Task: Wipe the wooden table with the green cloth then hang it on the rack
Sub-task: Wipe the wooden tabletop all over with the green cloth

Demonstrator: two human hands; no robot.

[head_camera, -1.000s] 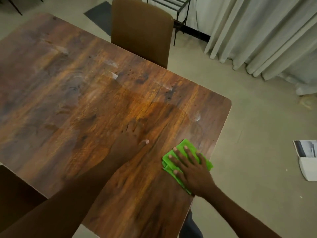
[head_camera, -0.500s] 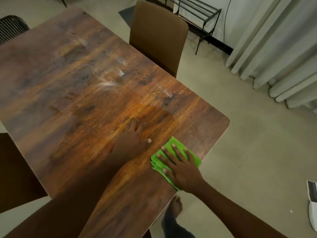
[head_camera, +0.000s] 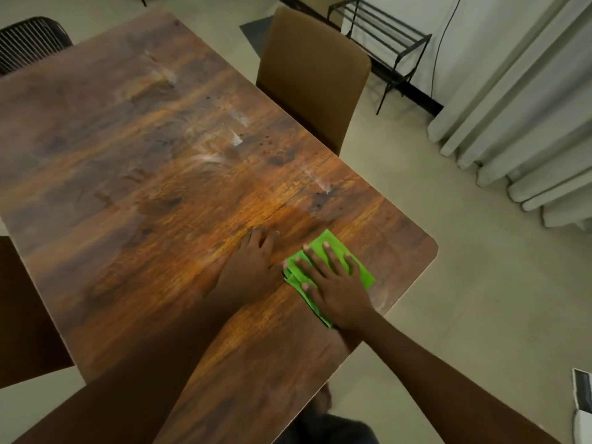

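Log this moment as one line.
phase: wiping; right hand: flat on green cloth; left hand: flat on wooden table; rack: bare

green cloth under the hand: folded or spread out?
Folded. The green cloth shows stacked layer edges along its left side and lies as a compact pad under the flat right hand on the table.

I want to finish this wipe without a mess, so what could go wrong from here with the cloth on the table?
Two risks. The right hand presses the cloth flat close to the table corner, so an outward stroke could slide it off onto the floor. White smears lie farther up, beyond the left hand, and might be missed if wiping stays in this corner.
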